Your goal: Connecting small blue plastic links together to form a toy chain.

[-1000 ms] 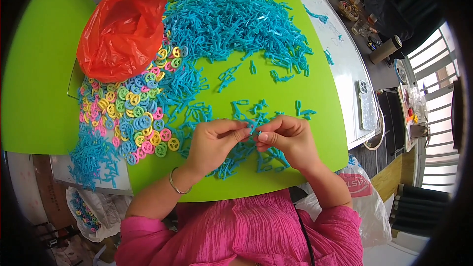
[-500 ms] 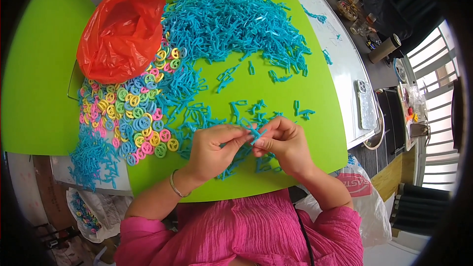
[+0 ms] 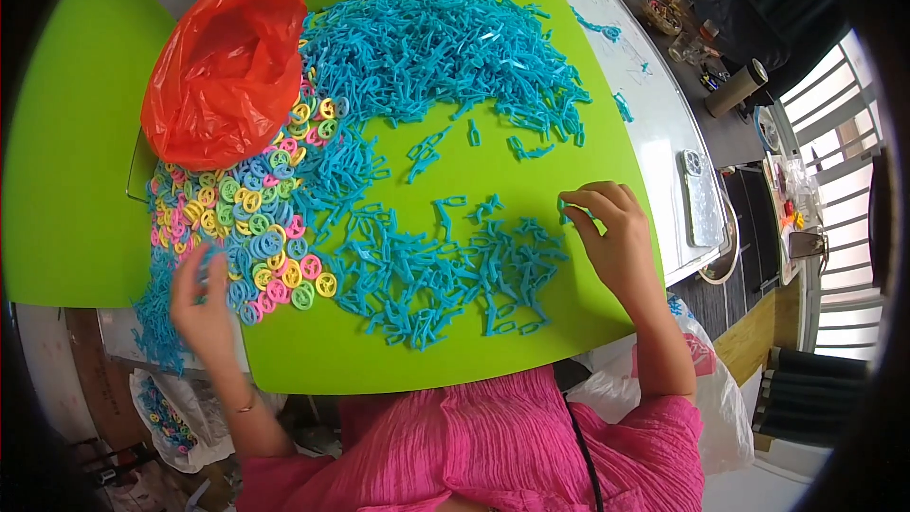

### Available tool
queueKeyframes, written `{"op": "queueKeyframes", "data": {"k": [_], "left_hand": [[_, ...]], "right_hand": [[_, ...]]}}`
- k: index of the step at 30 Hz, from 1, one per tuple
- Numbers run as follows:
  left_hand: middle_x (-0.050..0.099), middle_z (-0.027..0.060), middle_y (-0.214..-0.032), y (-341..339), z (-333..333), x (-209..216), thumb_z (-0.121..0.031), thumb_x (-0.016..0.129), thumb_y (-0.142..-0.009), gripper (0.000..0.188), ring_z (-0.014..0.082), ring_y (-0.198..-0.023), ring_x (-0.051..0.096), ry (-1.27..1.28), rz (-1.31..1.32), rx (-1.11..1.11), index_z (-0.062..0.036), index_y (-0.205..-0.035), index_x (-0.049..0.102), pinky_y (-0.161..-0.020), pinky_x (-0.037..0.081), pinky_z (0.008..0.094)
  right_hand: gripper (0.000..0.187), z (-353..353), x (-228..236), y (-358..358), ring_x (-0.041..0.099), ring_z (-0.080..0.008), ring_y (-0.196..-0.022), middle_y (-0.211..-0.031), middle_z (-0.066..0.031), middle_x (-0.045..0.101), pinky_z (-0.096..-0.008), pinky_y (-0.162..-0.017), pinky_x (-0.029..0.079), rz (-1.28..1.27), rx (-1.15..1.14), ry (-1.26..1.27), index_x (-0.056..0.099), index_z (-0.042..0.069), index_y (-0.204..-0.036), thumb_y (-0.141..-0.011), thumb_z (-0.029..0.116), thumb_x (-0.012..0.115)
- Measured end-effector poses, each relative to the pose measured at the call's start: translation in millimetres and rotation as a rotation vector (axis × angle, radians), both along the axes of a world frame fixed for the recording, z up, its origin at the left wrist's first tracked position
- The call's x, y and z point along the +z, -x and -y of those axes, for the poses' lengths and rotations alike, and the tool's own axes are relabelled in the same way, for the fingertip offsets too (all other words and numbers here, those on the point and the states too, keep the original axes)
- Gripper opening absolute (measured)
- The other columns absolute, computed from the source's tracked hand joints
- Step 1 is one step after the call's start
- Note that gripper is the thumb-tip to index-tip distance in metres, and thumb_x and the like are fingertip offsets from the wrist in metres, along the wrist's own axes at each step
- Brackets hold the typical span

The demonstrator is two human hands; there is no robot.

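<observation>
My right hand (image 3: 616, 235) is at the right side of the green board, thumb and fingertips pinched on a small blue plastic piece (image 3: 566, 210). My left hand (image 3: 201, 308) is over the left edge, beside the colored wheels (image 3: 270, 245) and above a heap of small blue parts (image 3: 156, 327). Motion smears its fingers; bluish color shows between them, but I cannot tell whether they hold anything. Between the hands lie loose blue forked pieces (image 3: 408, 270) on the green board (image 3: 379, 374). A large heap of similar blue pieces (image 3: 436, 47) covers the far part.
A red plastic bag (image 3: 223, 76) rests at the far left, by the wheels. On the white table (image 3: 654, 118) to the right lies a phone (image 3: 700, 199). A tan cylinder (image 3: 737, 87) stands farther right. Plastic bags (image 3: 711, 408) hang below the near edge.
My hands were together over the near pieces, both on a blue piece. They have parted: the left swung to the left edge, the right moved right and slightly away.
</observation>
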State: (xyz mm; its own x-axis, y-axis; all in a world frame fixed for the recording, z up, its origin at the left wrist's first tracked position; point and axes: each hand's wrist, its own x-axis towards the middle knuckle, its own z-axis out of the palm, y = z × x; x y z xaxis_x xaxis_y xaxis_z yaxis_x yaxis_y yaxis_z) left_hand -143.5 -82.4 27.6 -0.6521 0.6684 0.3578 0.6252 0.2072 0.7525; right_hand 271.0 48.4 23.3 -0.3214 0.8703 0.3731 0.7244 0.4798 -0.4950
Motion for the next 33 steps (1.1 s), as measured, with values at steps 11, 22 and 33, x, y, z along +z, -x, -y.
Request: {"op": "queueKeyframes", "data": {"k": [11, 22, 33], "left_hand": [[0.063, 0.0137, -0.108, 35.0, 32.5, -1.8, -0.01, 0.066, -0.084, 0.023, 0.0274, -0.101, 0.059, 0.156, -0.655, 0.148, -0.0002, -0.104, 0.065, -0.088, 0.045, 0.0363], [0.061, 0.0089, -0.081, -123.5, -90.5, 2.7, -0.017, 0.071, -0.076, 0.017, 0.0258, -0.079, 0.057, 0.165, -0.315, -0.764, -0.0043, -0.086, 0.067, -0.072, 0.046, 0.0357], [0.061, 0.0072, -0.078, -160.3, -107.4, -24.1, -0.023, 0.073, -0.071, 0.022, 0.0271, -0.081, 0.057, 0.331, -0.353, -0.864, -0.0051, -0.08, 0.061, -0.074, 0.045, 0.038]], "right_hand": [[0.014, -27.3, -19.2, 46.3, 0.057, -0.0275, -0.084, -0.085, -0.0085, 0.06, -0.0367, -0.073, 0.048, 0.104, 0.176, -0.026, 0.067, 0.005, -0.088, -0.078, 0.015, 0.068], [0.01, -20.0, -0.8, 32.2, 0.063, -0.0122, -0.076, -0.078, -0.006, 0.064, -0.0258, -0.07, 0.05, -0.16, 0.188, 0.571, 0.066, 0.0, -0.09, -0.081, 0.004, 0.064], [0.023, -7.5, -9.2, 13.1, 0.064, -0.0113, -0.076, -0.091, -0.0062, 0.066, -0.0237, -0.07, 0.051, -0.697, 0.228, 0.997, 0.063, -0.002, -0.106, -0.085, 0.006, 0.065]]}}
